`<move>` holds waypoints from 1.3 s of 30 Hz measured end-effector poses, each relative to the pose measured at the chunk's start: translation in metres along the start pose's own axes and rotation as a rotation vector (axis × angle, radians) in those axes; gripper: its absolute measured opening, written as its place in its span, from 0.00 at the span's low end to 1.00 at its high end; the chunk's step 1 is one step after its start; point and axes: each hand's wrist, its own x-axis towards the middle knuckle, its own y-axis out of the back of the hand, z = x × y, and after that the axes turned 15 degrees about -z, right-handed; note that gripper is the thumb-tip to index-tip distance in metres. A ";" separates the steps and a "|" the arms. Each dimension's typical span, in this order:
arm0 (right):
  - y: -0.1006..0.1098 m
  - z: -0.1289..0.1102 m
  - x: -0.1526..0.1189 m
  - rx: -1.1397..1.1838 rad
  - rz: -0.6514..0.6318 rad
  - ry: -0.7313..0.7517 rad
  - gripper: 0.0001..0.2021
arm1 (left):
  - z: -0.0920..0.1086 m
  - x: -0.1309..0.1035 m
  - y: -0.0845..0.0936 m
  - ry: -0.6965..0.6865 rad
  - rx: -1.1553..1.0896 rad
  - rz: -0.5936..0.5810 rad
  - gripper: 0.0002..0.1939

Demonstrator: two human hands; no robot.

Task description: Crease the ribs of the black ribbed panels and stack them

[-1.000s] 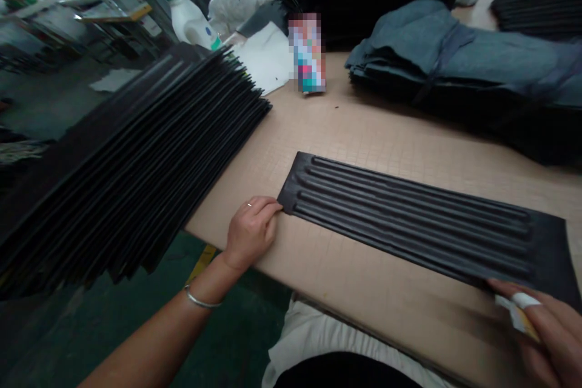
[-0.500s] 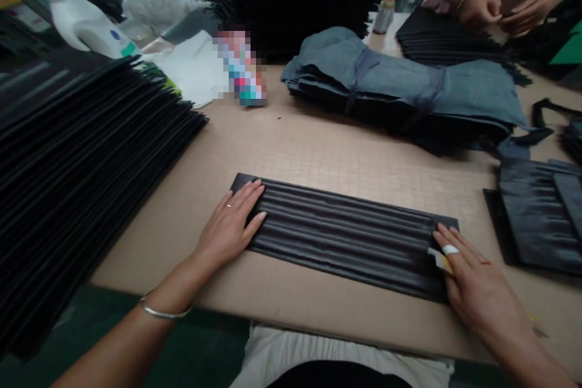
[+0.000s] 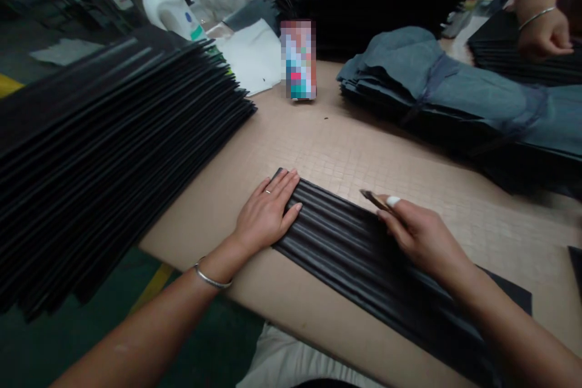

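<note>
A long black ribbed panel [image 3: 339, 248], leather-like, lies slanted on the table in front of me. My left hand [image 3: 267, 213] rests flat on its left end, fingers stretched out and thumb apart. My right hand [image 3: 418, 233] is closed around a slim tool [image 3: 373, 197] with a dark tip pointing left, over the panel's far edge. Blur hides what kind of tool it is. My right forearm crosses above the panel and covers part of its right end.
Black panels [image 3: 122, 133] are stacked high on the left. A tied grey-black bundle [image 3: 482, 97] lies at the back right. A phone-shaped blurred item [image 3: 299, 63], white paper [image 3: 254, 57] and a white bottle [image 3: 166, 6] stand behind. A co-worker's hand [image 3: 543, 33] is at upper right.
My right hand has left the panel's right end and moved left to its far edge, now with the tool's tip forward. The view has swung right and tilted; my left hand stays on the panel.
</note>
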 end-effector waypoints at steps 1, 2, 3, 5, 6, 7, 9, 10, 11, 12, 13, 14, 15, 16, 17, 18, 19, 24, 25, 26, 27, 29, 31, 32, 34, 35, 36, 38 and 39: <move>0.002 -0.012 0.021 -0.067 -0.120 -0.028 0.16 | 0.001 0.000 0.000 0.008 0.000 0.008 0.34; 0.003 -0.024 0.041 -0.151 -0.217 -0.075 0.18 | 0.002 0.000 0.000 0.015 -0.003 0.016 0.35; 0.003 -0.036 0.059 -0.236 -0.283 -0.117 0.19 | 0.002 0.000 0.000 0.021 -0.007 0.024 0.35; 0.003 -0.054 0.087 -0.355 -0.344 -0.136 0.21 | 0.003 0.000 -0.001 0.025 -0.015 0.033 0.36; 0.002 -0.061 0.098 -0.385 -0.354 -0.117 0.21 | 0.003 0.000 -0.001 0.023 -0.017 0.033 0.36; 0.001 -0.066 0.106 -0.406 -0.358 -0.098 0.21 | 0.003 0.000 -0.001 0.022 -0.020 0.033 0.36; 0.000 -0.072 0.118 -0.428 -0.377 -0.078 0.21 | 0.003 0.000 -0.002 0.020 -0.031 0.037 0.36; 0.000 -0.074 0.123 -0.435 -0.389 -0.075 0.22 | 0.003 0.000 -0.002 0.019 -0.038 0.038 0.36; 0.002 -0.075 0.126 -0.440 -0.405 -0.071 0.22 | 0.003 0.000 -0.002 0.017 -0.046 0.039 0.36; 0.003 -0.077 0.130 -0.443 -0.422 -0.067 0.22 | 0.003 0.000 -0.002 0.014 -0.053 0.038 0.36; 0.006 -0.079 0.133 -0.447 -0.436 -0.060 0.22 | 0.003 0.000 -0.001 0.012 -0.056 0.033 0.36; 0.008 -0.081 0.136 -0.451 -0.447 -0.050 0.22 | 0.004 0.000 -0.001 0.012 -0.056 0.026 0.36; 0.011 -0.083 0.139 -0.453 -0.456 -0.042 0.23 | 0.004 0.000 -0.001 0.012 -0.056 0.021 0.36; 0.013 -0.084 0.141 -0.454 -0.467 -0.034 0.23 | 0.004 0.000 0.000 0.013 -0.056 0.018 0.36; 0.016 -0.086 0.143 -0.454 -0.480 -0.029 0.22 | 0.004 0.000 0.000 0.015 -0.057 0.017 0.36; 0.018 -0.086 0.144 -0.452 -0.494 -0.026 0.22 | 0.004 0.000 0.000 0.017 -0.059 0.016 0.35; 0.020 -0.086 0.144 -0.449 -0.513 -0.024 0.22 | 0.003 0.000 0.000 0.017 -0.061 0.016 0.35; 0.029 -0.071 0.126 -0.456 -0.579 -0.049 0.23 | 0.002 0.001 0.000 0.010 -0.044 0.008 0.36; 0.031 -0.065 0.119 -0.462 -0.589 -0.060 0.23 | 0.002 0.001 0.000 0.011 -0.036 0.006 0.36; 0.033 -0.059 0.112 -0.465 -0.599 -0.069 0.23 | 0.002 0.002 0.000 0.014 -0.027 0.002 0.36; 0.036 -0.052 0.103 -0.466 -0.610 -0.078 0.22 | 0.002 0.002 0.000 0.018 -0.020 -0.002 0.35; 0.041 -0.038 0.085 -0.460 -0.632 -0.092 0.22 | 0.001 0.002 0.000 0.021 -0.012 -0.011 0.35; 0.046 -0.023 0.066 -0.456 -0.648 -0.110 0.21 | 0.000 0.002 0.000 0.018 -0.012 -0.013 0.35; 0.048 -0.016 0.056 -0.458 -0.653 -0.123 0.21 | -0.001 0.003 0.000 0.012 -0.013 -0.013 0.35; 0.053 -0.003 0.036 -0.467 -0.663 -0.161 0.21 | -0.002 0.003 0.000 0.005 -0.013 -0.016 0.35; 0.055 0.004 0.025 -0.471 -0.667 -0.181 0.20 | -0.003 0.004 0.000 0.004 -0.013 -0.021 0.36; 0.057 0.009 0.015 -0.475 -0.673 -0.201 0.20 | -0.003 0.004 0.000 0.003 -0.012 -0.027 0.36; 0.061 0.021 -0.004 -0.474 -0.688 -0.241 0.20 | -0.003 0.005 0.001 0.005 -0.012 -0.036 0.36; 0.063 0.026 -0.014 -0.472 -0.695 -0.263 0.19 | -0.004 0.005 0.001 0.005 -0.012 -0.040 0.36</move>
